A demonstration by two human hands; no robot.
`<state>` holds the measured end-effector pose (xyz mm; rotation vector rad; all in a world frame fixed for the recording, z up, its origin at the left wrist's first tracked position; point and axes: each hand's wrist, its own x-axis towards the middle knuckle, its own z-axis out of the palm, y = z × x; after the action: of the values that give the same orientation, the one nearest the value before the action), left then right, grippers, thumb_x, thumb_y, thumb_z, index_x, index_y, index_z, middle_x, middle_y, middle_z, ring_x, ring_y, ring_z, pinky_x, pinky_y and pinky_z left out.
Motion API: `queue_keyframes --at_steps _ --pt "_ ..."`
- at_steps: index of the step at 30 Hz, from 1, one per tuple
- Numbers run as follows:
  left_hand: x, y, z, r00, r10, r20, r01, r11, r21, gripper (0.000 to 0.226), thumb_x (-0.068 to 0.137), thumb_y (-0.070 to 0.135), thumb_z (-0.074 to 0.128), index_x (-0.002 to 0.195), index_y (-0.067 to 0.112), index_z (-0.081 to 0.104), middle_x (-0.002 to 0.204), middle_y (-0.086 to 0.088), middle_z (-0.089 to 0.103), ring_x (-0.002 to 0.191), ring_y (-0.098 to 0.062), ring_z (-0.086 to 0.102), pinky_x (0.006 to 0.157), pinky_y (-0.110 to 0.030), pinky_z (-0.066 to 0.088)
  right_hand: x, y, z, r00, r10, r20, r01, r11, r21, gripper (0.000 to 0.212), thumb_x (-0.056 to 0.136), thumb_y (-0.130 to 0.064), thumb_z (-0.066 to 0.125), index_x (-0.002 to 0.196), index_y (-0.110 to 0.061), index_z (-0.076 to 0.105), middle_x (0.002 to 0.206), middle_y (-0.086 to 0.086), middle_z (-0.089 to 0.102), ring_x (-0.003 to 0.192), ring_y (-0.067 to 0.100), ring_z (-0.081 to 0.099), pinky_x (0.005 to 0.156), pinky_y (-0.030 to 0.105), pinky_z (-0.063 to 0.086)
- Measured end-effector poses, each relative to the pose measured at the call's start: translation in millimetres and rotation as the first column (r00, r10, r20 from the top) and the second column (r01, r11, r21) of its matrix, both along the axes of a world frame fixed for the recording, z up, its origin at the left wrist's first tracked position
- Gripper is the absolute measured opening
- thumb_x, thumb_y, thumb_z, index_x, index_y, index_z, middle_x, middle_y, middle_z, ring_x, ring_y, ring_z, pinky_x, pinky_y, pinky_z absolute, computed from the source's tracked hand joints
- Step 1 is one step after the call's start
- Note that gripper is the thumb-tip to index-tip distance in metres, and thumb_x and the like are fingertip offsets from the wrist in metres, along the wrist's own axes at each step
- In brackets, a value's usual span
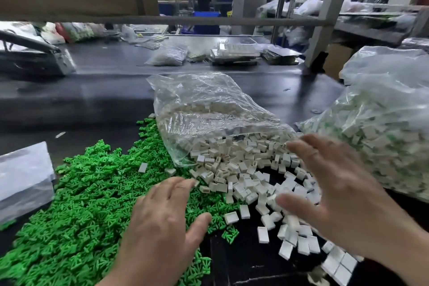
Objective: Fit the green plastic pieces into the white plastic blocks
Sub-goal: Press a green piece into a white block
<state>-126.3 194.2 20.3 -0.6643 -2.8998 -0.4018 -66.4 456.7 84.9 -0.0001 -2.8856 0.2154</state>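
A wide heap of small green plastic pieces (88, 195) covers the dark table at the lower left. Many small white plastic blocks (246, 176) spill from the mouth of a clear plastic bag (204, 109) in the middle. My left hand (162, 223) is spread flat, fingers straight, over the right edge of the green heap, holding nothing. My right hand (334, 195) is blurred, fingers spread, over the right side of the white blocks, also holding nothing.
A large clear bag (380, 137) of white blocks with green inside lies at the right. A flat clear bag (23, 179) lies at the left edge. Further bags and trays (234, 53) sit at the far side of the table. A person stands far behind.
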Motion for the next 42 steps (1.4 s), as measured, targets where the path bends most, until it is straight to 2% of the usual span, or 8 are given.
queue_keyframes --at_steps 3,9,15,20,27,32,36,42 --pt "-5.2 -6.9 -10.1 0.994 0.097 0.053 -0.092 0.991 -0.093 0.1 0.067 0.09 -0.004 0.15 0.035 -0.014 0.162 0.007 -0.002 0.148 -0.016 0.004 0.116 -0.038 0.0 -1.0 -8.0 -49.0 0.875 -0.096 0.475 0.088 0.995 0.041 0.121 0.05 -0.105 0.004 0.147 -0.043 -0.035 0.158 -0.013 -0.035 0.142 0.015 -0.041 0.113 0.041 -0.021" --pt "-4.9 -4.8 -15.7 0.988 0.065 0.14 -0.035 0.977 -0.212 0.099 0.059 0.095 -0.008 0.135 0.038 -0.038 0.157 0.002 -0.026 0.144 -0.017 -0.022 0.11 -0.041 -0.02 -17.3 -20.8 -78.2 0.897 -0.037 0.44 0.033 0.999 0.016 0.098 0.052 -0.103 -0.011 0.126 -0.051 -0.047 0.151 -0.009 -0.042 0.136 0.017 -0.048 0.112 0.045 -0.027" --pt "-6.0 -0.5 -19.5 0.997 -0.051 0.064 0.061 0.986 -0.157 0.078 0.086 0.078 0.023 0.151 0.043 0.0 0.163 0.01 -0.001 0.149 -0.015 -0.005 0.113 -0.034 -0.008 -40.2 -49.7 -77.6 0.956 0.083 0.283 -0.099 0.994 0.045 0.086 0.085 -0.086 0.017 0.156 -0.042 -0.006 0.168 0.003 -0.003 0.153 0.021 -0.006 0.118 0.043 -0.007" --pt "-6.7 -3.1 -8.8 0.987 -0.121 -0.102 0.114 0.991 -0.071 0.045 0.077 0.051 0.073 0.114 0.025 0.072 0.117 0.004 0.069 0.11 -0.019 0.06 0.095 -0.034 0.048 -49.9 -61.4 -67.9 0.967 0.225 0.115 -0.238 0.964 0.114 0.055 0.1 -0.055 0.042 0.149 -0.029 0.042 0.152 0.01 0.041 0.129 0.029 0.045 0.104 0.046 0.041" --pt "-8.4 -4.6 -8.8 0.988 -0.131 -0.082 0.137 0.988 0.076 0.024 0.076 0.017 0.081 0.098 0.024 0.075 0.085 0.014 0.065 0.082 -0.007 0.059 0.077 -0.015 0.047 -57.0 -61.3 -66.0 0.92 0.359 -0.158 -0.341 0.931 0.13 0.012 0.086 -0.017 0.079 0.098 -0.013 0.077 0.089 0.001 0.073 0.068 0.019 0.063 0.067 0.033 0.056" --pt "-8.9 -4.4 -5.1 0.985 -0.142 -0.1 0.155 0.977 0.148 0.025 0.078 0.008 0.079 0.099 0.022 0.076 0.082 0.013 0.067 0.077 -0.007 0.061 0.071 -0.02 0.056 -60.5 -61.2 -66.8 0.942 0.319 -0.106 -0.317 0.948 0.037 0.009 0.096 -0.019 0.067 0.096 -0.017 0.075 0.094 -0.003 0.07 0.085 0.021 0.061 0.081 0.039 0.052" --pt "-8.5 -2.5 0.9 0.994 -0.089 -0.07 0.109 0.913 0.392 0.021 0.089 0.018 0.065 0.108 0.025 0.071 0.094 0.019 0.063 0.081 0.001 0.061 0.073 -0.017 0.055 -59.6 -62.7 -55.9 0.971 0.168 -0.171 -0.209 0.943 -0.258 0.009 0.097 -0.027 0.065 0.099 -0.024 0.073 0.096 -0.013 0.068 0.09 0.01 0.06 0.085 0.032 0.049" --pt "-6.0 -1.8 0.2 0.993 -0.057 0.106 -0.028 0.746 0.666 0.024 0.089 0.017 0.065 0.101 0.038 0.064 0.092 0.021 0.065 0.09 0.001 0.065 0.076 -0.012 0.053 -53.6 -63.5 -50.1 0.996 0.004 -0.084 -0.062 0.709 -0.703 0.008 0.098 -0.025 0.065 0.1 -0.03 0.071 0.072 -0.027 0.066 0.062 -0.005 0.061 0.061 0.008 0.044"
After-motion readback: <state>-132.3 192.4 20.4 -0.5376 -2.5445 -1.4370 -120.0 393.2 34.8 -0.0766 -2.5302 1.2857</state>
